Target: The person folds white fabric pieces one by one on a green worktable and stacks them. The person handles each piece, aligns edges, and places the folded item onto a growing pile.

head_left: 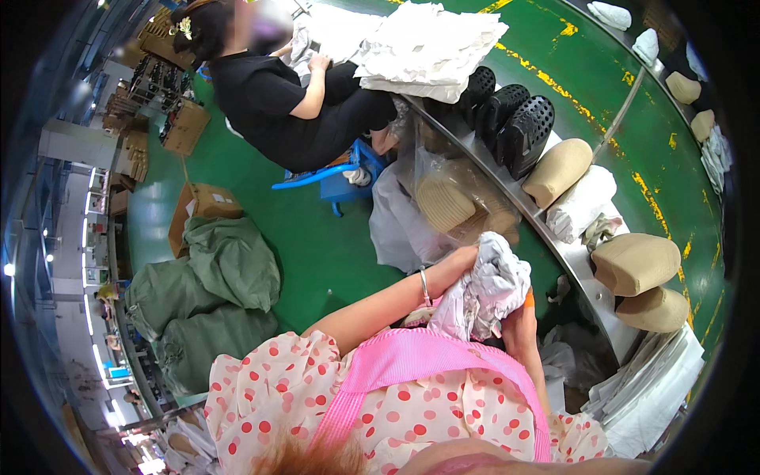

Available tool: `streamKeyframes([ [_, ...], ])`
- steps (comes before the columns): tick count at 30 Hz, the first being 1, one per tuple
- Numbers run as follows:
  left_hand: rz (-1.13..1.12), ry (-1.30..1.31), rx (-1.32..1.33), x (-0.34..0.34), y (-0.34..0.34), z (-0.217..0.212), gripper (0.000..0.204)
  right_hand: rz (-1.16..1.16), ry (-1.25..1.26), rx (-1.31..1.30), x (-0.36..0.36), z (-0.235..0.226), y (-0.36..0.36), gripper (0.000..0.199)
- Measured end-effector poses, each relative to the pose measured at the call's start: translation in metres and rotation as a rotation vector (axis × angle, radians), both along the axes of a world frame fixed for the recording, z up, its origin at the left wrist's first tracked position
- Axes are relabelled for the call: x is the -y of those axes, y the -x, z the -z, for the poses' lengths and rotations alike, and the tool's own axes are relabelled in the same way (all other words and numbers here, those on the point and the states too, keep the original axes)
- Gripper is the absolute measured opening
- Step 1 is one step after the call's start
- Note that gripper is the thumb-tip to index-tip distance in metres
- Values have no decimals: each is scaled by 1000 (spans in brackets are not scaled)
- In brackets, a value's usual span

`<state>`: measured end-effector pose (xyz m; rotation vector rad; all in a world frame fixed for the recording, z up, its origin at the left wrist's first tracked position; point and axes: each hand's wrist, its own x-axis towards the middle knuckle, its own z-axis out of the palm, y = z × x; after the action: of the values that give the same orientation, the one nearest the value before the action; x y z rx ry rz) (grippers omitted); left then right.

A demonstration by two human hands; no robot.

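Note:
A wad of crumpled white paper (pixel 495 285) is held in front of my chest between both hands. My left hand (pixel 457 265), with a bracelet at its wrist, grips it from the left side; its fingertips are hidden behind the paper. On the lower right side, my right hand (pixel 518 323) is closed on the wad, with something orange (pixel 529 299) at its fingers. Right of my hands runs a metal-edged bench, bearing beige rounded slipper-like pieces (pixel 636 263), a white crumpled bundle (pixel 582 203) and black perforated clogs (pixel 526 134).
A stack of white paper sheets (pixel 649 392) lies at the bench's near end, another paper pile (pixel 431 47) at its far end. Clear plastic bags (pixel 404 214) with beige pieces stand below the bench. A co-worker (pixel 273 99) sits on a blue stool (pixel 340 178). Green sacks (pixel 210 317) lie left.

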<state>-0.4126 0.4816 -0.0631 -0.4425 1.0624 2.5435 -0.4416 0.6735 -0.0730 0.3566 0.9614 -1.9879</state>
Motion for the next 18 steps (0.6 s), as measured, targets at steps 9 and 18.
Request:
streamKeyframes([
  [9,-218,-16,96,26,-26,-19,35,-241,31,16,31,1,16,57],
  [18,-338,-82,102,55,-53,-9,39,-373,34,-48,67,3,16,60],
])
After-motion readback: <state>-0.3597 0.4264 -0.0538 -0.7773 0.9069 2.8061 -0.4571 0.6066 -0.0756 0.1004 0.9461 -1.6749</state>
